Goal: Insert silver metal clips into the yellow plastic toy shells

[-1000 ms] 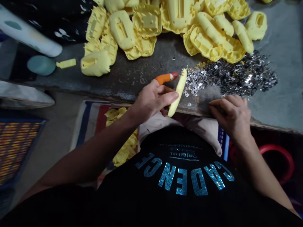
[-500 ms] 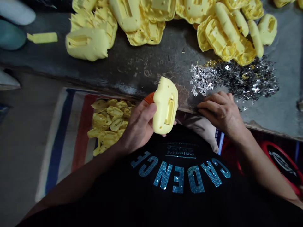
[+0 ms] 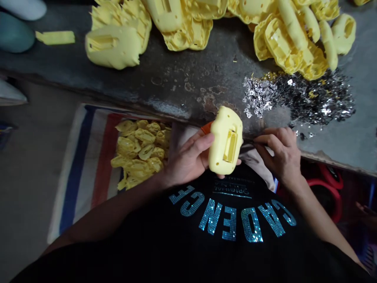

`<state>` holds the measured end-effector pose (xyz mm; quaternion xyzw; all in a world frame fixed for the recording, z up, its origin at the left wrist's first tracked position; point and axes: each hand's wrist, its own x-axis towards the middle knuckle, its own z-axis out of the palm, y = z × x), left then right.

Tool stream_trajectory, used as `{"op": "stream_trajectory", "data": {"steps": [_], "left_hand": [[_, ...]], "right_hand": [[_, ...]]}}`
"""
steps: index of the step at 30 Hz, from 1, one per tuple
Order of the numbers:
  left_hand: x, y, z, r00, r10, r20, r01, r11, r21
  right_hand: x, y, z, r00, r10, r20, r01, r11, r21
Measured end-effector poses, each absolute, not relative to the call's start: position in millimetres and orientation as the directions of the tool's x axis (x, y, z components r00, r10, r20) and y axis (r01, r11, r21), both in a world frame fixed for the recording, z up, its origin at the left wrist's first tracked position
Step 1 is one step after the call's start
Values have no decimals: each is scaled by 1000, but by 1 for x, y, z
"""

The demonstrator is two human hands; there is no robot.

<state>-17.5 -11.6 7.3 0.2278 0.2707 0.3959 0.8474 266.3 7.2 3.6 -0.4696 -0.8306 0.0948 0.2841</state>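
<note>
A pale yellow plastic housing half (image 3: 216, 155) with a long rectangular slot rests in my left hand (image 3: 190, 157), the thumb on its near side and fingertips under it. A strip of orange (image 3: 207, 127) shows behind the housing, at my left index finger. At the table edge, my right hand (image 3: 281, 151) is curled with thumb and forefinger together; whatever is between them is too small to make out. Just beyond it lies a heap of small shiny metal plates (image 3: 312, 98).
More yellow housings (image 3: 114, 47) are piled along the back of the dark table (image 3: 165, 86). A single yellow strip (image 3: 55, 37) lies at the left. Below the table edge, a striped sack (image 3: 100, 165) holds several yellow parts (image 3: 141, 153). Red round-rimmed objects (image 3: 324, 192) stand lower right.
My left hand has carried the yellow housing to the right, closer to my right hand. My right hand has drawn back slightly from the metal plates toward me. The view has shifted a little.
</note>
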Motion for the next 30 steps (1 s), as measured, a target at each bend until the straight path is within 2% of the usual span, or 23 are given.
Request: {"op": "stream_trajectory", "data": {"steps": [2, 4, 5, 7, 12, 19, 30], "left_hand": [[-17, -12, 4, 604, 748, -273, -552, 641, 534], [-14, -13, 2, 661, 704, -259, -535, 684, 495], [-13, -13, 2, 680, 688, -252, -525, 698, 487], [-10, -14, 4, 707, 666, -238, -510, 713, 481], [-4, -17, 10, 723, 654, -222, -495, 714, 495], [-2, -22, 9, 725, 645, -240, -483, 725, 490], [-2, -23, 6, 706, 672, -223, -513, 702, 494]], "right_hand": [[261, 7, 15, -336, 861, 382, 563, 509, -651], [254, 12, 32, -321, 885, 336, 323, 436, -840], [252, 15, 41, -340, 891, 302, 234, 392, -890], [247, 22, 56, -406, 884, 233, 172, 324, -930], [245, 31, 73, -468, 865, 181, 276, 337, -900], [244, 32, 80, -519, 827, 216, 347, 435, -831], [233, 25, 88, -532, 802, 271, 509, 559, -654]]}}
